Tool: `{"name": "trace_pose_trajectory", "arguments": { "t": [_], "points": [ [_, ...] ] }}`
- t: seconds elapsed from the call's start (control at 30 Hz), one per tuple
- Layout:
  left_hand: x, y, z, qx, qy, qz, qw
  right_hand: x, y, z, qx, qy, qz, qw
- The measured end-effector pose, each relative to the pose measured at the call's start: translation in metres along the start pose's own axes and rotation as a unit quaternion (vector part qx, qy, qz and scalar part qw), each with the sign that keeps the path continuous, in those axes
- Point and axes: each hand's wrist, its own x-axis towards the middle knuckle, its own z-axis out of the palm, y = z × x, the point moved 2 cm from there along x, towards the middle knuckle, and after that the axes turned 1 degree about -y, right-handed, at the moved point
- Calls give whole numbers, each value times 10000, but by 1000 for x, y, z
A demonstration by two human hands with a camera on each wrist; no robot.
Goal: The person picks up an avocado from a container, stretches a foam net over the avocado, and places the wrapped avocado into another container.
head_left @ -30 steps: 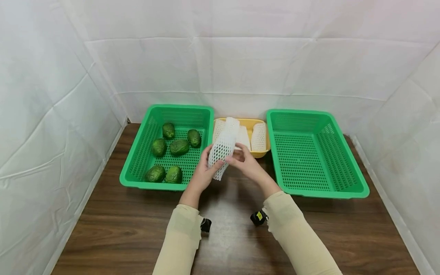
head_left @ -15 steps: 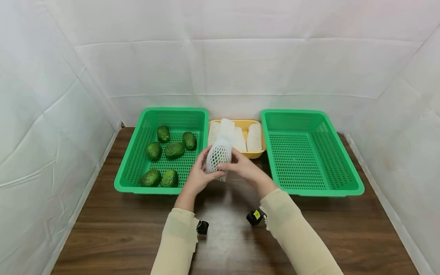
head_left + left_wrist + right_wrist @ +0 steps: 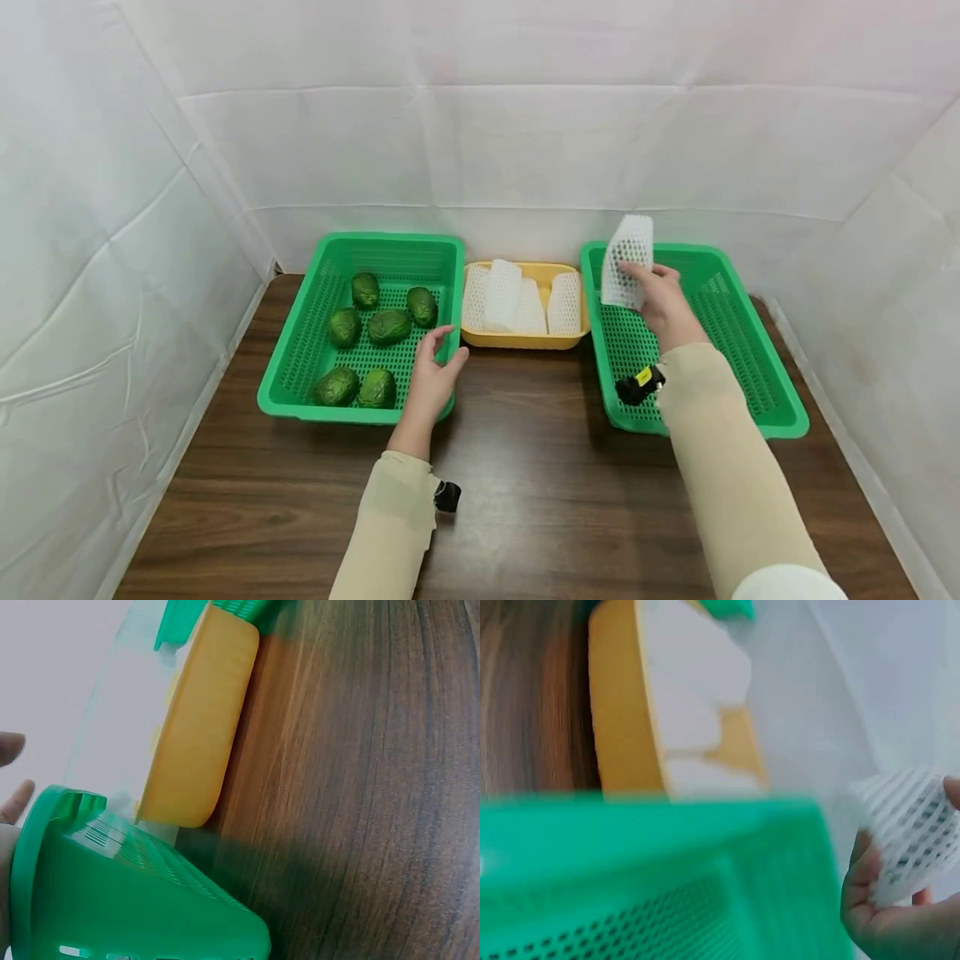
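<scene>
My right hand [image 3: 660,296] pinches a white foam net sleeve [image 3: 628,262] above the right green basket [image 3: 697,423], near its back left corner. In the right wrist view the foam net sleeve [image 3: 911,832] bulges, and something dark shows through its mesh between the thumb and fingers. My left hand [image 3: 435,375] holds nothing, its fingers loosely bent and thumb apart, over the right rim of the left green basket [image 3: 322,412]. Several wrinkled dark green avocados [image 3: 390,327] lie in that basket. At the left wrist view's edge, fingers [image 3: 16,802] show beside the basket rim [image 3: 26,877].
Between the baskets stands a yellow tray [image 3: 525,342] with several white foam net sleeves [image 3: 502,296] in it. Everything stands on a dark wooden table [image 3: 517,467]. White cloth [image 3: 525,150] hangs behind and at both sides.
Both hands held the net sleeve at the middle. The right hand has carried it right, over the right basket; the left hand has let go and stays near the left basket.
</scene>
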Motion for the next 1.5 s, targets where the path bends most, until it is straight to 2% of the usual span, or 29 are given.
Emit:
{"name": "trace_pose_trajectory", "arguments": {
  "t": [0.13,0.23,0.33,0.47,0.63,0.8,0.9,1.0,1.17,1.23,1.33,1.4,1.5],
  "points": [
    [-2,-1,-1,-176,-27,-275,9995,19,20,-23,-366,293,524,9975],
    [-5,-4,-4,-171,28,-336,9993,28,38,-28,-548,192,909,9942],
    [-6,-5,-6,-164,65,-335,9993,32,52,-29,-482,44,1181,9918],
    [-4,-4,-5,-154,-18,-299,9994,34,62,-31,-504,-1,1162,9919],
    [-2,-2,-3,-193,-35,-254,9995,39,67,-36,-879,-92,1053,9905],
    [0,-1,-2,-193,30,-256,9995,46,70,-40,-1708,-263,1129,9785],
    [1,-1,-2,-196,52,-225,9995,52,73,-43,-2024,-223,1365,9695],
    [2,-2,-1,-201,55,-193,9996,57,75,-44,-1843,16,1503,9713],
    [2,-2,0,-255,53,-142,9996,59,75,-44,-1242,594,1141,9839],
    [2,-3,1,-273,55,-125,9995,58,76,-44,-1003,676,1032,9873],
    [2,-2,1,-294,69,-90,9995,58,77,-44,-845,360,982,9909],
    [3,-2,0,-302,79,-86,9995,58,78,-43,-1145,-50,1014,9882],
    [3,-1,-1,-317,99,-93,9994,56,77,-43,-1700,-544,1053,9783]
  ]
}}
